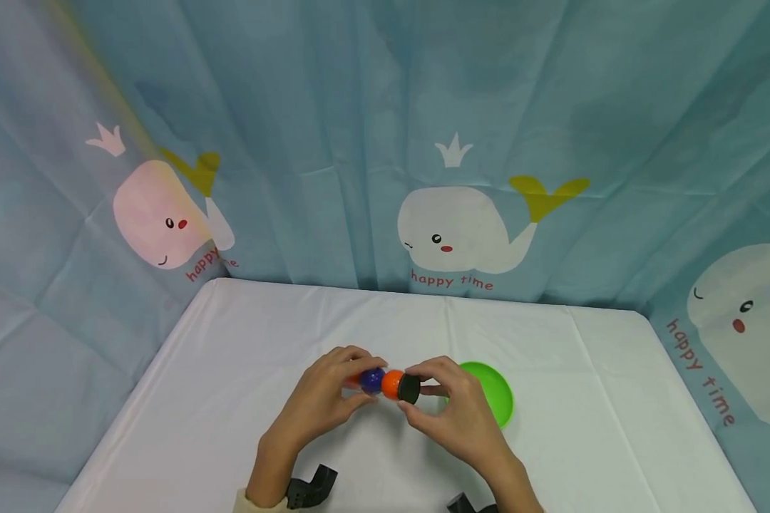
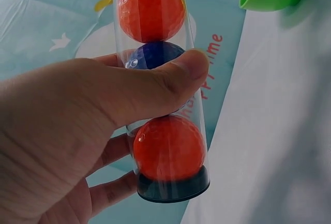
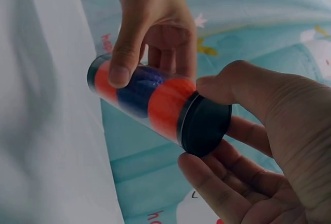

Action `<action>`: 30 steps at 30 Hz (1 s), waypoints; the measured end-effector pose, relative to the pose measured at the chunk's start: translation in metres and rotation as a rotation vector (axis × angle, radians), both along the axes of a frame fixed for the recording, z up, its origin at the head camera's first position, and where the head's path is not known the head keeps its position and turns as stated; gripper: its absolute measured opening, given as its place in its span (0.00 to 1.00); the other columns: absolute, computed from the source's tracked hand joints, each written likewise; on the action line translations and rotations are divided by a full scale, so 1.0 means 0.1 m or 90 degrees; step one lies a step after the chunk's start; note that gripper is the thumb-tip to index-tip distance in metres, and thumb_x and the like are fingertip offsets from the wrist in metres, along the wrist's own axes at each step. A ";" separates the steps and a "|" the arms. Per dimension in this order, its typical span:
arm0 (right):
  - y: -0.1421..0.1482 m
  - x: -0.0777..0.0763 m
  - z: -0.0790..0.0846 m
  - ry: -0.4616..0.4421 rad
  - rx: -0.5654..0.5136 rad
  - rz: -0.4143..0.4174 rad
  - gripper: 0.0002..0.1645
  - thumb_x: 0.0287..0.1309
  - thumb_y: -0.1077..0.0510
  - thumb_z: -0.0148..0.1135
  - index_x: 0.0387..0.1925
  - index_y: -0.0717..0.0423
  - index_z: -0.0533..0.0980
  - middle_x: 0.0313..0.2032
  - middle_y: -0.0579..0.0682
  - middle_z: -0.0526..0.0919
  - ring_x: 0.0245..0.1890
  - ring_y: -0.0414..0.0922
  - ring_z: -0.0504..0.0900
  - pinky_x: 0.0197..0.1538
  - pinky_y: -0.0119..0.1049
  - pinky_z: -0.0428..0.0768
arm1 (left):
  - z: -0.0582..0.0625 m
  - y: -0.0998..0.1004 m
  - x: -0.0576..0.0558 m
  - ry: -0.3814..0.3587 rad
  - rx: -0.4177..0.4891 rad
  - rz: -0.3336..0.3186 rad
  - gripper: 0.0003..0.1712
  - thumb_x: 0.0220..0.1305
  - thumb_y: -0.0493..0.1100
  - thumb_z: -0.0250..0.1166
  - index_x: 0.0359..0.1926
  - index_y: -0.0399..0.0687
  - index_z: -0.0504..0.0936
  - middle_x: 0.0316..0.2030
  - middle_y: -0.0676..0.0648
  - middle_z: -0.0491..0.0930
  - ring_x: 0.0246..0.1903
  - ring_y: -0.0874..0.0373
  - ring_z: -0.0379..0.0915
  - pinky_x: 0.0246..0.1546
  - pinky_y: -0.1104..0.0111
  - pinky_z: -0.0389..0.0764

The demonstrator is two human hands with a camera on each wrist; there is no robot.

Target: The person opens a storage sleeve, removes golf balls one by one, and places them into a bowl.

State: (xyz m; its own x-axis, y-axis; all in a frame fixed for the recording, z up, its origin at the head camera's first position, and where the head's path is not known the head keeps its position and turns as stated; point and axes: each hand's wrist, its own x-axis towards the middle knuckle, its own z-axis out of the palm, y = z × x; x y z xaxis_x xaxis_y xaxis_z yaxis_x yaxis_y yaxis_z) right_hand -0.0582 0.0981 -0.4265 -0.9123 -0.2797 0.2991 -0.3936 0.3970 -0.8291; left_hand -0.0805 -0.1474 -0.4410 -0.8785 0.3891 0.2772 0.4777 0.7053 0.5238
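Observation:
A clear plastic tube [image 2: 196, 131] holds two orange balls and a blue ball [image 1: 372, 381] between them; the balls are dimpled like golf balls. My left hand [image 1: 324, 392] grips the tube round its middle, thumb across the blue ball in the left wrist view. One black cap [image 2: 173, 185] closes the tube's end by the left hand. At the other end is a second black cap [image 3: 207, 125], which my right hand [image 1: 458, 413] pinches between thumb and fingers. The tube lies nearly level in the head view, held over the table.
A green bowl [image 1: 497, 392] stands on the white-covered table [image 1: 584, 427], just behind the right hand. Blue curtains [image 1: 334, 142] printed with whales hang around the table's back and sides. Black camera mounts [image 1: 312, 486] sit at the wrists.

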 end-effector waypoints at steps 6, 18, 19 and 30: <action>0.02 0.00 0.00 0.007 0.000 -0.004 0.26 0.48 0.63 0.84 0.48 0.41 0.85 0.47 0.37 0.85 0.47 0.37 0.88 0.45 0.26 0.88 | 0.00 0.01 -0.01 -0.005 0.002 -0.009 0.32 0.51 0.43 0.86 0.58 0.64 0.88 0.51 0.60 0.84 0.50 0.64 0.79 0.45 0.71 0.87; 0.03 -0.01 -0.02 -0.005 -0.004 0.001 0.26 0.46 0.64 0.84 0.46 0.41 0.86 0.45 0.37 0.86 0.46 0.37 0.87 0.45 0.26 0.88 | -0.03 0.02 -0.01 -0.003 -0.001 -0.016 0.31 0.51 0.44 0.86 0.58 0.64 0.88 0.51 0.60 0.84 0.50 0.64 0.79 0.45 0.71 0.86; 0.03 -0.01 -0.02 -0.004 -0.004 0.001 0.26 0.46 0.65 0.84 0.46 0.41 0.86 0.45 0.37 0.86 0.46 0.37 0.87 0.44 0.26 0.88 | -0.03 0.02 -0.01 -0.003 -0.004 -0.016 0.31 0.51 0.44 0.86 0.58 0.64 0.88 0.52 0.60 0.85 0.51 0.64 0.79 0.46 0.71 0.86; 0.06 -0.02 0.00 -0.015 -0.003 0.006 0.24 0.45 0.65 0.83 0.45 0.45 0.87 0.44 0.39 0.87 0.44 0.37 0.88 0.42 0.26 0.88 | -0.06 0.05 0.00 -0.012 -0.013 -0.013 0.34 0.51 0.43 0.85 0.60 0.65 0.87 0.53 0.58 0.86 0.53 0.61 0.82 0.49 0.65 0.88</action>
